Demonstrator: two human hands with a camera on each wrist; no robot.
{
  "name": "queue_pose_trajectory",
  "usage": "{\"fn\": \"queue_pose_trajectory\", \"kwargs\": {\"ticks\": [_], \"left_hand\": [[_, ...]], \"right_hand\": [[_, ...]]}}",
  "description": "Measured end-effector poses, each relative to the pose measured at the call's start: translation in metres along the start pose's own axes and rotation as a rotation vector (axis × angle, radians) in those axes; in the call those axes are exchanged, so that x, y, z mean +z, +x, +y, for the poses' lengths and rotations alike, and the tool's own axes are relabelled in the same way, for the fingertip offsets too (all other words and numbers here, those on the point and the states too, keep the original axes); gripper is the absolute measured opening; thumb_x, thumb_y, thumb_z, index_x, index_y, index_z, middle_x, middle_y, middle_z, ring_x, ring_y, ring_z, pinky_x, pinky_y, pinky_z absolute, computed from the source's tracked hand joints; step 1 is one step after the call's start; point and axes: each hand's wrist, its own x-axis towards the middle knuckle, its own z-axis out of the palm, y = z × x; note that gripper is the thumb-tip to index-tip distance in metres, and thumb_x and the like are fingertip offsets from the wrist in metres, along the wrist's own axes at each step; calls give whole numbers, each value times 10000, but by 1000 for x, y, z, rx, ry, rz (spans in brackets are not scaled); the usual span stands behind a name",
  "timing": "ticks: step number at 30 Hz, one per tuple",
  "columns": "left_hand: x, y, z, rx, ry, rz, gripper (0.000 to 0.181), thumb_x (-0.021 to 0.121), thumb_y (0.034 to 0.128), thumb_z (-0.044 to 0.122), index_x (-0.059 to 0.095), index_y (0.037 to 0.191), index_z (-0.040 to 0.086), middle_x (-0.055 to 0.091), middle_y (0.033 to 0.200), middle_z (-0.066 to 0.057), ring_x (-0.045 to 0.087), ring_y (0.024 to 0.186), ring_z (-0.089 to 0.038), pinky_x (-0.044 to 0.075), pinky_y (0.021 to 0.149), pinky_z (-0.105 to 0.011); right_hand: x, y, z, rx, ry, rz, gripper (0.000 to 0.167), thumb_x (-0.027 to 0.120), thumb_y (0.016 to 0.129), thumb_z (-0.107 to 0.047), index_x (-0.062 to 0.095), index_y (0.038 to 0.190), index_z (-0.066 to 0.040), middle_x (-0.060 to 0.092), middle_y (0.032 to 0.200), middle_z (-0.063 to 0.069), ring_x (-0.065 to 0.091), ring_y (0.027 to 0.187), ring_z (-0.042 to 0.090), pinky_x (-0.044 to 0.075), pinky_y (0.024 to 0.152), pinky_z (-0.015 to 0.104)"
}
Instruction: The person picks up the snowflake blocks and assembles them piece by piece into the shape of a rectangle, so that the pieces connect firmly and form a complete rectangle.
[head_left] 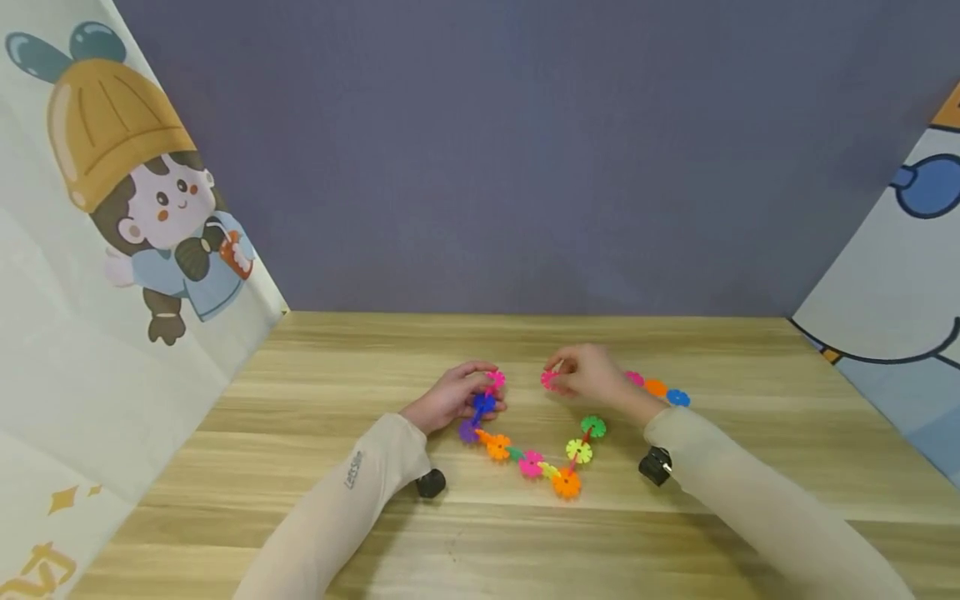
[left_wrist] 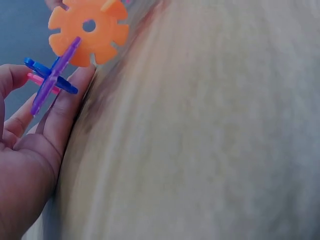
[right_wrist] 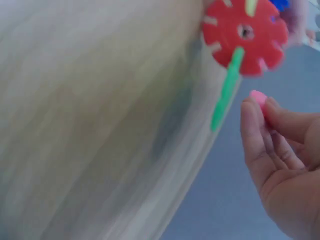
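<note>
A chain of notched plastic discs (head_left: 531, 463) in several colours curves across the wooden table. At its left end, my left hand (head_left: 453, 397) holds a pink disc (head_left: 496, 380) with the thumb and fingers, beside a blue disc (head_left: 484, 403) and a purple disc (left_wrist: 56, 76). To the right, my right hand (head_left: 592, 377) pinches a separate pink disc (right_wrist: 258, 97) between thumb and fingertips. The chain's other end, a green disc (head_left: 593, 427), lies below that hand, linked through a red disc (right_wrist: 245, 36), and nothing touches it.
Beyond the right wrist lie a loose pink disc (head_left: 634, 378), an orange disc (head_left: 656, 388) and a blue disc (head_left: 678, 397). A grey panel (head_left: 540, 167) stands along the table's back edge, with printed sheets at both sides.
</note>
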Motion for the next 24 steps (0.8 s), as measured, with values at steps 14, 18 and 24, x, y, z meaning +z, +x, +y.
{"fn": "queue_pose_trajectory", "kwargs": {"ticks": [14, 18, 24], "left_hand": [[6, 6, 2, 7, 25, -46, 458, 553, 996, 99, 441, 1429, -1, 730, 968, -156, 725, 818, -196, 594, 679, -265], [8, 6, 3, 8, 29, -51, 446, 546, 1004, 96, 441, 1424, -12, 722, 1025, -198, 724, 837, -203, 603, 718, -287], [7, 7, 5, 3, 26, -60, 445, 531, 1023, 116, 428, 1437, -9, 717, 1057, -208, 725, 856, -208, 607, 757, -322]], "right_hand": [[19, 17, -7, 27, 167, -97, 103, 668, 897, 79, 577, 888, 32, 693, 805, 126, 707, 650, 252, 612, 581, 318], [21, 19, -9, 33, 197, -118, 95, 655, 911, 82, 570, 886, 47, 699, 809, 160, 710, 663, 272, 614, 587, 329], [24, 23, -12, 44, 169, -123, 108, 659, 910, 81, 568, 874, 36, 704, 823, 165, 715, 716, 262, 614, 614, 310]]}}
